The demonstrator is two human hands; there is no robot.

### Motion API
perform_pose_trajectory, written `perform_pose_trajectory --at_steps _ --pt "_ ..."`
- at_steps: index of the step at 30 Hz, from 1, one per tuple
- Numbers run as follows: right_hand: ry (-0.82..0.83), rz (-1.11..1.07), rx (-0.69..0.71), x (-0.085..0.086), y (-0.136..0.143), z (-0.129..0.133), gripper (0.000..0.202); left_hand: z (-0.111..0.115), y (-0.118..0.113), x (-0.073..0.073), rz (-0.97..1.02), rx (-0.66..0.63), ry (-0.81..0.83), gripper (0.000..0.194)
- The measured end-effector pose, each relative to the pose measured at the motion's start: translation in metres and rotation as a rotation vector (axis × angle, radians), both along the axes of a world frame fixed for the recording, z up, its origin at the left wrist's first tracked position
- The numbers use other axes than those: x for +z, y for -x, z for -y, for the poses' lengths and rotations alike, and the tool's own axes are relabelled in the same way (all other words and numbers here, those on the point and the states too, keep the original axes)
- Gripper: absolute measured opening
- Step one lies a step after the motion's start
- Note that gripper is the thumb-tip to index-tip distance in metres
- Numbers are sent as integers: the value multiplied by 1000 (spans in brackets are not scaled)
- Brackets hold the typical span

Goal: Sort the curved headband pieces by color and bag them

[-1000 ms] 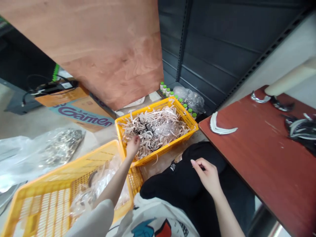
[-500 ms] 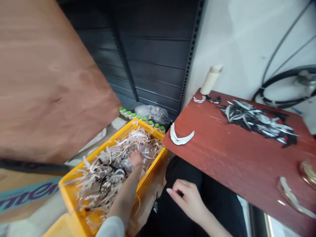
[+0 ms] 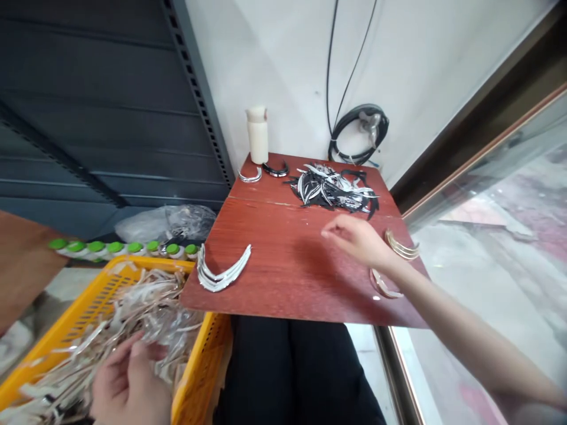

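My left hand (image 3: 133, 381) is over the yellow crate (image 3: 88, 301), palm inward, with its fingers loosely bent and apart. No object shows in it. Below it, the crate holds a tangle of pale strips (image 3: 146, 295), clear plastic scraps and some dark pieces. Above the red-brown tabletop (image 3: 279, 242), my right hand (image 3: 354, 239) has its fingers curled in, thumb and fingertips close together, and nothing visible between them. It is nearest to a pile of black and white curved strips (image 3: 332, 189), just in front of it.
White curved strips (image 3: 221, 277) lie at the table's left corner, gold ones (image 3: 401, 248) at its right edge. A cream cylinder (image 3: 257, 136) stands at the back. Green-capped bottles (image 3: 115, 248) line up behind the crate. A coiled black cable (image 3: 358, 133) hangs by the wall.
The view has turned right. My left hand has come up out of the crate's strips and moved nearer. My right hand has risen from my lap to over the table.
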State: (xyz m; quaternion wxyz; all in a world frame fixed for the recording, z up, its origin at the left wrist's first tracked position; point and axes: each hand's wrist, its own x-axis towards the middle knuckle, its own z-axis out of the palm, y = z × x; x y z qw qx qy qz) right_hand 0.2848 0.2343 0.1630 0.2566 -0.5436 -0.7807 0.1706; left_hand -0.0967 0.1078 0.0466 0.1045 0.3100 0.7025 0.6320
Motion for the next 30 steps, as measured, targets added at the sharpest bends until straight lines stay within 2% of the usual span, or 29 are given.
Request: perform_pose_trajectory --at_steps 2,4,8,11,15,19,24,30 --pt "-109 122 -34 -16 -14 -45 13 2 -35 22 -18 -94 -26 34" --pt "-161 213 -56 -33 -16 -83 15 2 -62 32 -47 -241 3 32" --pt "-185 365 -60 -53 4 -135 20 -3 -93 33 -219 -631 86 24" --pt "-185 421 -80 -54 27 -163 24 -10 -110 32 -370 -790 37 18" --pt "-173 472 -107 -49 46 -197 25 -21 -129 30 -448 -817 -38 19" --pt "-154 545 -108 -45 43 -223 25 -25 -140 20 -424 -812 -45 19" --pt "-155 591 -67 -42 30 -242 31 -28 -144 6 -569 -811 -185 24" --pt "-147 608 41 -47 31 -253 30 -31 -147 4 -715 -787 -241 24"
